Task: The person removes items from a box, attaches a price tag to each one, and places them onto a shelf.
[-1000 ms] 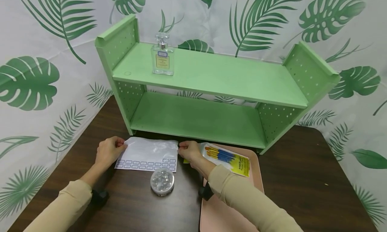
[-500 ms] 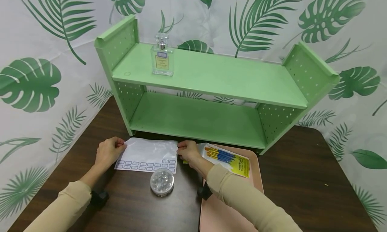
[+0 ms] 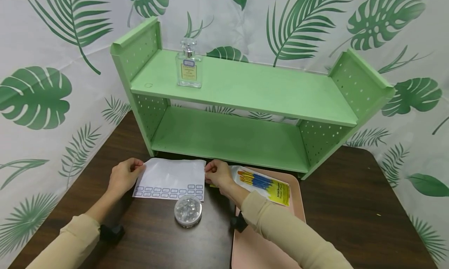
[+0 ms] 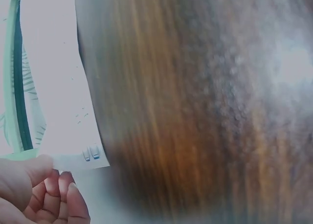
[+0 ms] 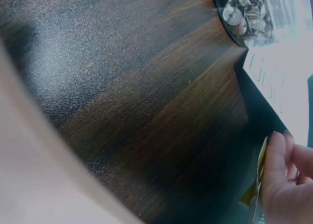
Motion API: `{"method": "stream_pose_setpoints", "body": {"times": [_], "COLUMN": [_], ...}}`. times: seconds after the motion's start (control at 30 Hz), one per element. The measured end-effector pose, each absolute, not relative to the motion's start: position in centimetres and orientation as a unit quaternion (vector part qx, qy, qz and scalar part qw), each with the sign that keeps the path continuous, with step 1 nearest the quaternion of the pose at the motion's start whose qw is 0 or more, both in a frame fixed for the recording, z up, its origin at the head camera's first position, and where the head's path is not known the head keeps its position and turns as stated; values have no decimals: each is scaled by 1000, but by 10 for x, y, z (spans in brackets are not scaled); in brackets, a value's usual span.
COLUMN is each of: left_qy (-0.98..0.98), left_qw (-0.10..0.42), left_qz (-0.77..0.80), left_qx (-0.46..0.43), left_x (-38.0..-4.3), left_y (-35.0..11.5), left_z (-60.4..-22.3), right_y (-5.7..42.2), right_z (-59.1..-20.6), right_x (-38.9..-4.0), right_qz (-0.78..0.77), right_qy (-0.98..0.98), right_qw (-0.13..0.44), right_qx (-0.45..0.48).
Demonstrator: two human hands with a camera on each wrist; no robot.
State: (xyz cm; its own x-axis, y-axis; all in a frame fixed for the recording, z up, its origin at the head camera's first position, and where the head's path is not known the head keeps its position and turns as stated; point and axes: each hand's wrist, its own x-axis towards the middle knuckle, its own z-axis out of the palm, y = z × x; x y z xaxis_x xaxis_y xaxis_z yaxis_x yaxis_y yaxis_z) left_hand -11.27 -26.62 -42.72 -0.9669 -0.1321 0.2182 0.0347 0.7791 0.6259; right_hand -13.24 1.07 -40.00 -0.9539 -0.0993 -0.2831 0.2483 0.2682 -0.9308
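A white sheet of labels (image 3: 172, 172) with blue-bordered stickers along its lower edge is held slightly raised at its far edge, above the dark table. My left hand (image 3: 123, 177) pinches its upper left corner; in the left wrist view the thumb and fingers (image 4: 40, 171) meet at that edge. At the opposite edge, my right hand (image 3: 220, 174) pinches the sheet's upper right side. A round clear tub of silver thumbtacks (image 3: 188, 210) stands at the sheet's near edge. Beside the right hand lies a pack of paintbrushes (image 3: 263, 184) with blue handles and a yellow card.
Behind the hands stands a green two-tier metal shelf (image 3: 245, 87). On its upper tier, at the left, is a glass perfume bottle (image 3: 189, 72) bearing a small blue-bordered label. A pink tray (image 3: 257, 247) lies under the right forearm, with the brush pack partly on it.
Both hands have shifted very slightly left with the label sheet between them. The left forearm has moved a little outward. The tub, bottle and brush pack stay put.
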Motion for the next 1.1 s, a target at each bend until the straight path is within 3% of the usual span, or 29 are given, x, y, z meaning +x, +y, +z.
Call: {"method": "stream_pose_setpoints", "body": {"times": [0.47,0.67,0.9,1.1], "left_qy": [-920,-905,-870,-847], "left_qw": [128,130,124,114], "left_qz": [-367,-399,-466,-507], "left_qx": [46,78,103,112], "left_x": [-106,-109,-112,-114], "left_y": [-261,-255,-249,-242], "left_z": [-419,-415,-412,-408], "right_y": [20,23,27,23], "right_z": [-405,-400,-396,-395], "right_x": [-129,-128,-120,-115], "right_qz": [-629,-662,-658,-657], "right_qy": [771,740,746,743], "right_qw": [105,114,95,119], "right_qx": [13,24,-25,-58]}}
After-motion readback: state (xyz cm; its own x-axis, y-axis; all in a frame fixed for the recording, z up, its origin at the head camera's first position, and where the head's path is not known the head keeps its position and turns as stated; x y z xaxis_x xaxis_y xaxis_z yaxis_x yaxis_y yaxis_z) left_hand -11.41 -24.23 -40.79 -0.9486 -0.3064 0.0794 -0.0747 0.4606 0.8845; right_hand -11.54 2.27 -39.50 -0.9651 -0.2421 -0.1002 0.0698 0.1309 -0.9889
